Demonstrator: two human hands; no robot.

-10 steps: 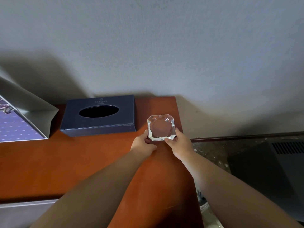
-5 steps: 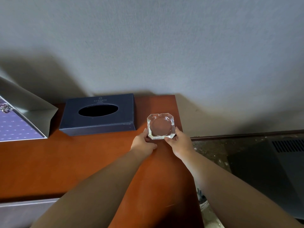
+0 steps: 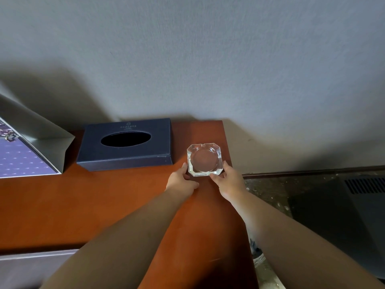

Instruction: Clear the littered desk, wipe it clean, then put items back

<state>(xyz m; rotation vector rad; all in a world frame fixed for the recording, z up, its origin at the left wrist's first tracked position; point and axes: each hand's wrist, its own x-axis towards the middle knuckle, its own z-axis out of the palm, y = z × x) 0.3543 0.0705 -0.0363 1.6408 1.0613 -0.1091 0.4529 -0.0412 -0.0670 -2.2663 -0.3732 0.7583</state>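
Note:
A clear glass ashtray [image 3: 205,159], square with cut corners, sits on the reddish-brown wooden desk [image 3: 83,205] near its back right corner. My left hand [image 3: 181,181] holds the ashtray's near left corner, thumb against its side. My right hand [image 3: 228,181] grips the near right corner, fingers curled round the edge. The ashtray looks empty.
A dark blue tissue box [image 3: 126,143] with an oval opening stands just left of the ashtray. A grey folded stand with a purple patterned card [image 3: 23,155] is at the far left. The grey wall runs behind; the desk's right edge drops to a dark speckled floor [image 3: 291,188].
Both hands and the ashtray stay together in nearly the same spot by the desk's back right corner; only a slight shift of view.

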